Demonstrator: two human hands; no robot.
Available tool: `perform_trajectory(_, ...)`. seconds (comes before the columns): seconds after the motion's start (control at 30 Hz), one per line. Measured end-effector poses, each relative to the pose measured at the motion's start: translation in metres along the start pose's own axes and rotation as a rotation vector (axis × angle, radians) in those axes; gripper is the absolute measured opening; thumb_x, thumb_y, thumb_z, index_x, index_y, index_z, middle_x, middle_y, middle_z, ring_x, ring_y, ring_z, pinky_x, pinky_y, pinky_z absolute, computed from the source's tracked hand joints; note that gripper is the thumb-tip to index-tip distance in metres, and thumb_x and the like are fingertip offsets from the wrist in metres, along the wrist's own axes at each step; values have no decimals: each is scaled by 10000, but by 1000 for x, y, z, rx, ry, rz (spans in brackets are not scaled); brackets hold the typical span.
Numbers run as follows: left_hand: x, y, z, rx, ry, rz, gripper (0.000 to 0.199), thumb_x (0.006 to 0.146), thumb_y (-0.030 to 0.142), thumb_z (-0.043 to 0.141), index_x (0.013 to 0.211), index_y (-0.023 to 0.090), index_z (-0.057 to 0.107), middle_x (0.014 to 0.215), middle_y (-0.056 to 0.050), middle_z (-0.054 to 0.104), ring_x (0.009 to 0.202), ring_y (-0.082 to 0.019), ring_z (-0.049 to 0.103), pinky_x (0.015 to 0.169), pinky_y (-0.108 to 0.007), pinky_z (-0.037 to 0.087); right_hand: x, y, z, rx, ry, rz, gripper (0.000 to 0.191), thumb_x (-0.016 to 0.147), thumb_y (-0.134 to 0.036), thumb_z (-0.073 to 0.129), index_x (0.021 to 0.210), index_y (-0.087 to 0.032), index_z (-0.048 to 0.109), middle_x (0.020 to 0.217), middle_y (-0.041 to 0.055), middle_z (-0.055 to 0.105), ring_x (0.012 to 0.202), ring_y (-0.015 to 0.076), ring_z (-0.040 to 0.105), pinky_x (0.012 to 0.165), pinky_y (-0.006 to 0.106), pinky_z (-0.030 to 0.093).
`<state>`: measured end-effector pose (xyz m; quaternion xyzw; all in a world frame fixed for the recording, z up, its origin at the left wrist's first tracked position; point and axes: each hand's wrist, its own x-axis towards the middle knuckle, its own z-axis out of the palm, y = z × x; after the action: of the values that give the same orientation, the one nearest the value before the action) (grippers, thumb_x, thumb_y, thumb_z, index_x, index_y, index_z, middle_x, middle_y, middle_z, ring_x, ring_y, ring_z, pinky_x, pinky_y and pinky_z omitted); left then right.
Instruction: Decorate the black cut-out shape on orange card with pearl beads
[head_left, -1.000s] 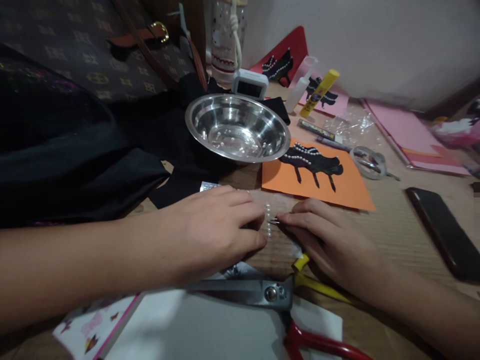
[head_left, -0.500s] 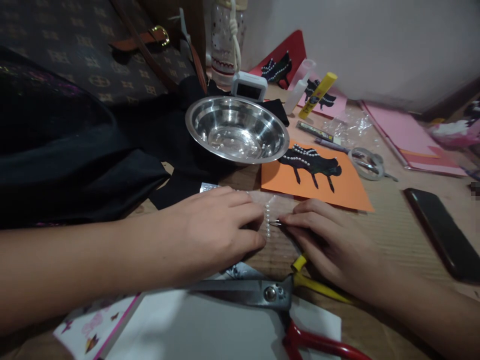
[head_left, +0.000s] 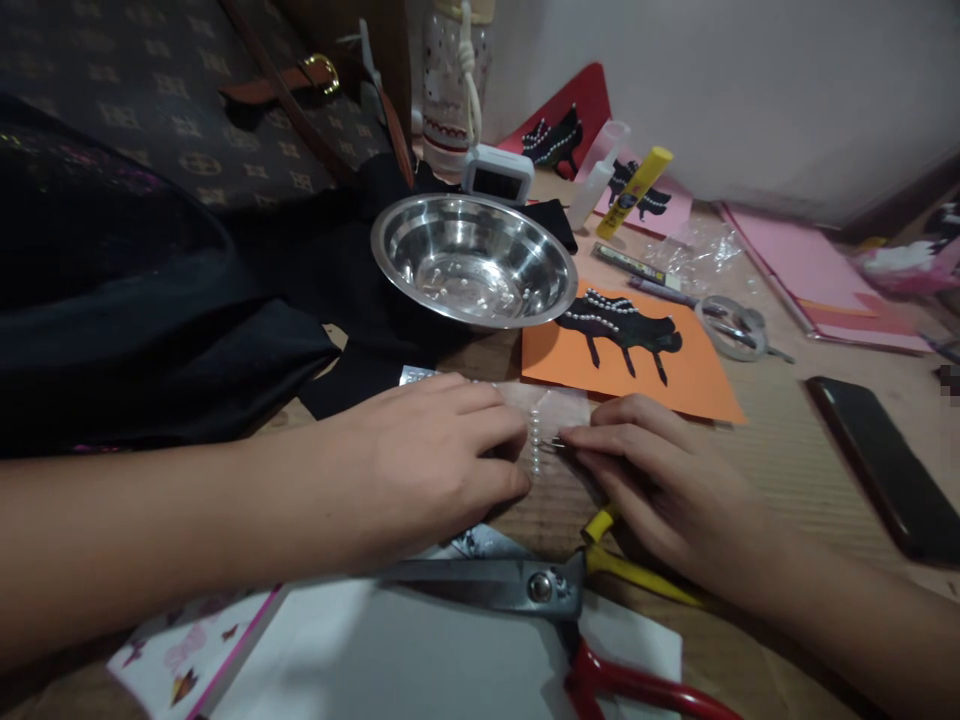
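A short row of white pearl beads (head_left: 535, 440) runs along a clear plastic sheet (head_left: 568, 405) on the table. My left hand (head_left: 442, 455) lies over the sheet's left part, fingers curled, thumb and fingertips holding it down just left of the row. From the right, my right hand (head_left: 645, 460) pinches thin metal tweezers (head_left: 555, 443), whose tips are close to the beads. Whether the tips touch a bead I cannot tell. Behind my hands an orange card (head_left: 697, 385) bears a black cut-out (head_left: 637, 330) with rows of pearls.
A steel bowl (head_left: 382, 260) with small bits inside stands behind my left hand. Large scissors (head_left: 495, 583) with red and yellow handles lie in front, over white paper (head_left: 360, 660). A phone (head_left: 885, 470) is at right. A glue bottle (head_left: 592, 195) and yellow tube (head_left: 634, 192) stand farther back.
The tweezers' tips have shifted very slightly beside the bead row. My left hand and the other things stay where they were.
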<state>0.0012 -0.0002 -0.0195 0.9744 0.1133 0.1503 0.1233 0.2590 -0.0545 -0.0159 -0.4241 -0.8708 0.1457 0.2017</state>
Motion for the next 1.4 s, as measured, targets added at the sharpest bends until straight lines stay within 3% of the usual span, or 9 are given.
perform_trajectory(0.43, -2, 0, 3, -1, 19, -6, 156, 941, 197, 583, 1045, 204, 699, 1020, -77, 658, 940, -234, 588, 800, -375, 459, 1, 2, 3, 0, -41, -1, 189, 1003, -155, 512, 1153, -176, 626, 1016, 82, 605, 885, 197, 638, 758, 358, 559)
perform_trajectory(0.63, 0, 0, 1, -2, 9, 0, 170, 944, 194, 565, 1043, 200, 703, 999, -79, 657, 931, -235, 583, 794, -374, 460, 2, 1, 3, 7, 26, 3, 176, 1016, -174, 514, 1150, -166, 628, 1006, 76, 584, 893, 179, 627, 755, 319, 546)
perform_trajectory(0.97, -1, 0, 2, -2, 15, -5, 157, 945, 205, 578, 1043, 203, 701, 1014, -83, 662, 940, -237, 588, 805, -374, 460, 1, 5, 3, 12, -58, 20, 246, 1016, -153, 461, 1222, -197, 589, 1028, 87, 572, 887, 201, 632, 736, 362, 575)
perform_trajectory(1.27, 0, 1, 1, -4, 14, -3, 188, 964, 196, 532, 1034, 199, 707, 1017, -83, 664, 932, -240, 580, 792, -384, 466, 1, 3, 3, -3, -32, 21, 224, 1024, -176, 482, 1214, -190, 600, 1030, 78, 558, 892, 188, 622, 761, 350, 558)
perform_trajectory(1.4, -1, 0, 1, -15, 20, 1, 185, 965, 197, 537, 1042, 191, 705, 1022, -86, 663, 946, -242, 579, 811, -390, 468, 3, 1, 2, -6, 50, 16, 234, 1020, -173, 484, 1228, -186, 593, 1044, 88, 554, 922, 197, 609, 766, 346, 555)
